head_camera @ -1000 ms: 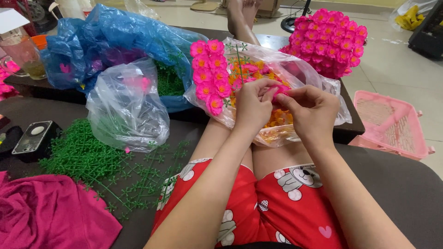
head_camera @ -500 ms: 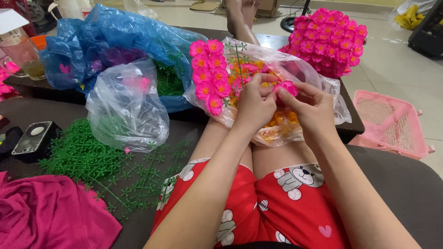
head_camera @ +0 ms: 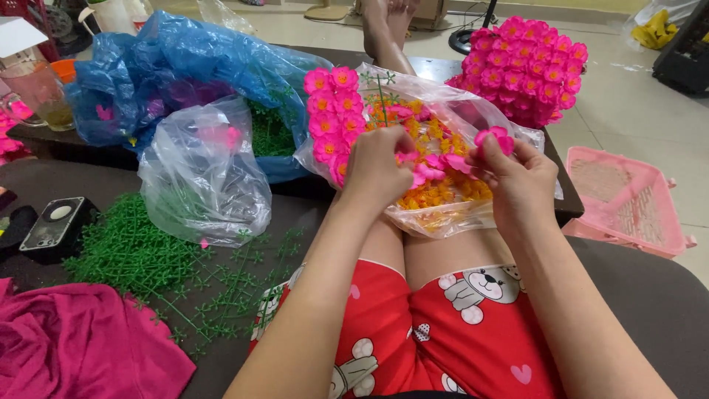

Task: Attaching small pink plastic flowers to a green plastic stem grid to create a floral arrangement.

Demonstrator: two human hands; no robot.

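Note:
My left hand (head_camera: 380, 166) is curled over a few loose pink petals (head_camera: 427, 171) above an open clear plastic bag (head_camera: 443, 214) resting on my knees. The bag holds orange flower centres (head_camera: 436, 193) and a finished strip of pink flowers with orange middles (head_camera: 330, 111). My right hand (head_camera: 517, 177) pinches a single pink flower (head_camera: 493, 137) between thumb and fingers, raised a little above the bag. The two hands are a short way apart.
A pile of green plastic stems (head_camera: 140, 255) lies on the dark surface at left, beside a clear bag (head_camera: 203, 174) and a blue bag (head_camera: 170, 66). A pink flower ball (head_camera: 524, 66) sits behind. A pink basket (head_camera: 628, 196) is on the floor, magenta cloth (head_camera: 81, 343) at bottom left.
My hands have drawn apart. The right hand has lifted a pink flower up and to the right, while the left stays over the bag.

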